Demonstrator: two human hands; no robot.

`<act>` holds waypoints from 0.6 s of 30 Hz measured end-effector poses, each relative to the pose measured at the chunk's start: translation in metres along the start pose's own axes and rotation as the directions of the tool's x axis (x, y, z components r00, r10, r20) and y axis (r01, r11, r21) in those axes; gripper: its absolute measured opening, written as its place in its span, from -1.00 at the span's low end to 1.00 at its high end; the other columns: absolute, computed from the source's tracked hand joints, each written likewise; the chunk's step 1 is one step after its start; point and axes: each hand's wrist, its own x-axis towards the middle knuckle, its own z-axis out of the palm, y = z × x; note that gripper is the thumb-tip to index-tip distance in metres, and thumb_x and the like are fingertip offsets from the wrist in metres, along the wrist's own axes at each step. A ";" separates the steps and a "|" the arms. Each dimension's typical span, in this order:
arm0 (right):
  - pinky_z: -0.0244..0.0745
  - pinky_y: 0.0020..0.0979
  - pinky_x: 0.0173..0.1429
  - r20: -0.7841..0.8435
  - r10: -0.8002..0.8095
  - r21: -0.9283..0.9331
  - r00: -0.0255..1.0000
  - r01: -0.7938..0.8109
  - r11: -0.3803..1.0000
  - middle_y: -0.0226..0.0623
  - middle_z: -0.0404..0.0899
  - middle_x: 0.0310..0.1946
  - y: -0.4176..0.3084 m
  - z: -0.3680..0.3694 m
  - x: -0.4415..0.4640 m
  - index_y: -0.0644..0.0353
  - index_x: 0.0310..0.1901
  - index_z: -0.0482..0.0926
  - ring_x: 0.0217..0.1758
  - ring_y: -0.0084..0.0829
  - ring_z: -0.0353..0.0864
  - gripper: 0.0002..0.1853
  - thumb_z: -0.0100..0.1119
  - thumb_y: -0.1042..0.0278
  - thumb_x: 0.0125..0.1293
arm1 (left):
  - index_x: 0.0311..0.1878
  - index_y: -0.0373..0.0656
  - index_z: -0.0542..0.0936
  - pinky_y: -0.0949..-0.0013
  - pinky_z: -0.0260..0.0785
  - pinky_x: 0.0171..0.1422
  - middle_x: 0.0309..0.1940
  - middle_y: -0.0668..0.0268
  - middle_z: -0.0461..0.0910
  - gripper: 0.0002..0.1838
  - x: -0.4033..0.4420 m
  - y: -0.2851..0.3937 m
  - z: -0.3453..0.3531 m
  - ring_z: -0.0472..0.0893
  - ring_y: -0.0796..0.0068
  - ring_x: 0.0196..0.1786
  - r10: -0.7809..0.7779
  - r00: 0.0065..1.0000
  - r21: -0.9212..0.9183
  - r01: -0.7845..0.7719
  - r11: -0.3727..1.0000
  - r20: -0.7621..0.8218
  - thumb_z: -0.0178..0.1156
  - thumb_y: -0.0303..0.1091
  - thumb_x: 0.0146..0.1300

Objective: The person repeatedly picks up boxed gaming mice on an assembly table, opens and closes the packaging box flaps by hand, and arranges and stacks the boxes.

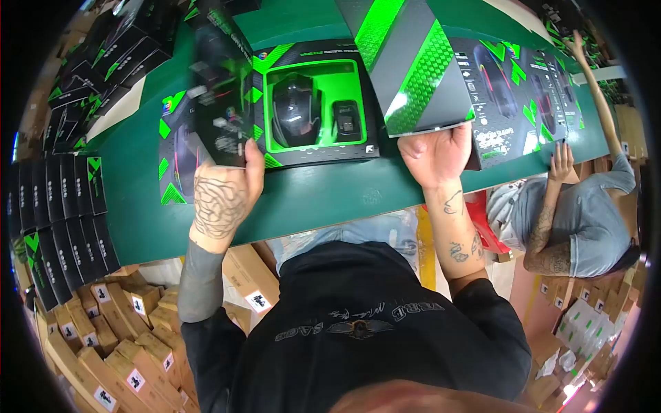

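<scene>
1. Presently, in the head view, an open black-and-green cardboard box lies on the green, smooth-looking surface, between the two hands. Its bright green tray holds a glossy black computer mouse and a small black rectangular piece.

2. The left hand has its fingers closed on the lower end of a tall dark printed cardboard panel. That panel is blurred, so whether it is a flap or a separate box is hard to say. Swung inward, it could knock the mouse in its tray.

3. The right hand grips the lower edge of a grey cardboard panel with green diagonal stripes, most of its fingers hidden behind. Too tight a pinch could crease that edge; a loose one could let the panel drop onto the tray.

4. Black printed boxes with a mouse picture lie on both sides, the right one just beside the right hand. A careless elbow or sleeve might shove it towards the co-worker's hand.
</scene>
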 end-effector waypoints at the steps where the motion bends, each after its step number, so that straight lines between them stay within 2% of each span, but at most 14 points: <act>1: 0.30 -0.42 -0.38 0.021 -0.002 -0.009 1.000 0.002 1.000 -0.24 0.60 -0.11 0.000 -0.002 -0.001 0.13 0.11 0.51 -0.43 -0.37 0.39 -0.43 -0.20 -0.19 0.43 | -0.32 -0.30 0.63 0.17 0.44 -0.46 -0.48 0.09 0.62 -0.92 -0.003 -0.001 -0.001 0.60 0.13 -0.54 -0.029 0.996 -0.104 0.020 0.994 -0.088 0.20 -0.49 0.20; 3: 0.37 -0.28 -0.16 0.002 0.013 -0.023 1.000 -0.013 1.000 -0.18 0.61 -0.03 0.000 -0.004 -0.001 0.16 0.12 0.51 -0.42 -0.36 0.42 -0.42 -0.25 -0.17 0.44 | -0.29 -0.32 0.63 0.19 0.47 -0.44 -0.46 0.09 0.64 -0.91 -0.022 0.010 0.003 0.61 0.13 -0.52 -0.061 0.979 -0.050 0.052 0.997 -0.194 0.19 -0.50 0.21; 4: 0.35 -0.27 -0.08 -0.008 -0.004 -0.071 1.000 0.003 0.997 -0.15 0.59 -0.02 0.002 -0.002 0.000 0.18 0.15 0.49 -0.42 -0.39 0.38 -0.42 -0.28 -0.14 0.45 | -0.25 -0.33 0.63 0.23 0.53 -0.36 -0.38 0.08 0.67 -0.89 -0.041 0.007 0.008 0.65 0.15 -0.46 0.113 0.971 0.231 -0.063 0.971 -0.210 0.17 -0.49 0.24; 5: 0.33 -0.25 0.00 -0.025 -0.019 -0.120 1.000 0.015 0.993 -0.12 0.57 -0.01 0.004 -0.002 -0.001 0.20 0.18 0.48 -0.42 -0.41 0.34 -0.41 -0.31 -0.11 0.46 | -0.11 -0.34 0.61 0.16 0.55 -0.08 -0.30 0.08 0.67 -0.80 -0.063 0.011 0.011 0.68 0.12 -0.30 0.166 0.980 0.455 -0.098 0.885 -0.111 0.15 -0.44 0.27; 6: 0.31 -0.15 0.17 -0.018 0.009 -0.097 1.000 -0.011 0.995 -0.07 0.55 0.03 0.004 -0.008 -0.003 0.30 0.20 0.45 -0.42 -0.41 0.35 -0.38 -0.30 -0.10 0.46 | -0.13 -0.41 0.60 0.15 0.53 -0.04 -0.25 0.01 0.66 -0.79 -0.074 0.023 0.010 0.67 0.06 -0.23 0.032 0.981 0.312 0.030 0.950 -0.192 0.09 -0.48 0.28; 7: 0.30 -0.10 0.20 -0.010 0.038 -0.113 0.999 -0.038 0.993 -0.09 0.55 0.06 0.004 -0.009 -0.003 0.22 0.22 0.45 -0.43 -0.40 0.36 -0.39 -0.30 -0.12 0.45 | -0.14 -0.49 0.60 0.14 0.51 0.01 -0.20 -0.06 0.65 -0.77 -0.084 0.035 0.010 0.66 -0.01 -0.15 -0.118 0.961 0.153 0.160 0.975 -0.250 0.03 -0.52 0.29; 9: 0.34 -0.09 0.16 0.022 0.020 -0.055 1.000 -0.019 0.998 -0.09 0.60 -0.03 0.008 -0.001 -0.005 0.26 0.17 0.47 -0.38 -0.33 0.48 -0.38 -0.30 -0.14 0.44 | -0.07 -0.50 0.58 0.12 0.46 0.14 -0.13 -0.07 0.64 -0.68 -0.110 0.036 0.016 0.64 -0.02 -0.06 -0.209 0.963 0.080 0.225 0.971 -0.168 -0.07 -0.46 0.32; 10: 0.34 -0.10 0.15 0.078 0.033 -0.050 0.996 -0.029 0.998 -0.08 0.60 -0.04 0.008 -0.003 -0.005 0.23 0.18 0.47 -0.37 -0.33 0.48 -0.38 -0.30 -0.14 0.44 | 0.05 -0.50 0.54 0.10 0.41 0.20 -0.04 -0.07 0.61 -0.60 -0.117 0.042 0.016 0.61 -0.03 0.01 -0.217 0.957 0.187 0.253 0.949 -0.193 -0.12 -0.38 0.35; 11: 0.33 -0.13 0.14 0.196 0.035 0.012 0.980 -0.038 0.999 -0.06 0.59 0.00 0.008 -0.004 -0.003 0.19 0.19 0.48 -0.31 -0.30 0.50 -0.40 -0.29 -0.13 0.44 | 0.07 -0.49 0.52 0.10 0.41 0.21 -0.02 -0.07 0.60 -0.60 -0.119 0.042 0.019 0.60 -0.03 0.03 -0.194 0.952 0.174 0.237 0.956 -0.236 -0.12 -0.38 0.35; 13: 0.35 -0.11 0.19 0.025 -0.010 0.047 1.000 0.009 0.999 -0.05 0.57 0.06 0.003 -0.008 -0.006 0.19 0.20 0.46 -0.12 -0.22 0.54 -0.45 -0.20 -0.08 0.43 | 0.13 -0.48 0.49 0.10 0.40 0.22 0.04 -0.07 0.57 -0.58 -0.122 0.041 0.029 0.58 -0.02 0.07 -0.145 0.934 0.152 0.204 0.967 -0.328 -0.13 -0.38 0.35; 15: 0.37 -0.10 0.26 -0.198 -0.050 0.154 0.979 0.082 0.985 -0.06 0.53 0.13 -0.006 -0.020 -0.011 0.25 0.22 0.43 0.09 -0.15 0.53 -0.46 -0.10 -0.01 0.41 | 0.20 -0.46 0.45 0.18 0.45 0.22 0.11 0.00 0.54 -0.51 -0.120 0.040 0.024 0.58 0.11 0.11 -0.110 0.961 0.130 0.146 0.981 -0.252 0.07 -0.26 0.33; 16: 0.38 -0.09 0.30 -0.286 -0.055 0.199 0.957 0.116 0.973 -0.06 0.51 0.17 -0.007 -0.024 -0.011 0.27 0.23 0.41 0.20 -0.11 0.52 -0.46 -0.05 0.02 0.40 | 0.19 -0.47 0.45 0.18 0.46 0.18 0.08 0.01 0.56 -0.52 -0.116 0.039 0.018 0.60 0.12 0.08 -0.101 0.971 0.104 0.126 0.987 -0.218 0.10 -0.29 0.32; 17: 0.37 -0.10 0.31 -0.327 -0.056 0.270 0.943 0.150 0.951 -0.06 0.51 0.18 -0.010 -0.026 -0.015 0.28 0.25 0.40 0.21 -0.11 0.52 -0.45 -0.05 0.02 0.40 | 0.17 -0.47 0.46 0.18 0.47 0.15 0.05 0.01 0.57 -0.53 -0.110 0.038 0.014 0.61 0.12 0.04 -0.091 0.978 0.079 0.107 0.991 -0.190 0.12 -0.32 0.31; 18: 0.35 -0.10 0.32 -0.367 -0.056 0.337 0.928 0.189 0.922 -0.06 0.50 0.18 -0.010 -0.023 -0.016 0.29 0.27 0.38 0.21 -0.10 0.51 -0.44 -0.04 0.03 0.40 | 0.21 -0.23 0.49 0.21 0.44 0.02 0.02 0.07 0.54 -0.54 -0.105 0.044 0.017 0.57 0.14 -0.03 -0.188 0.978 -0.027 0.186 0.982 -0.093 0.20 -0.33 0.24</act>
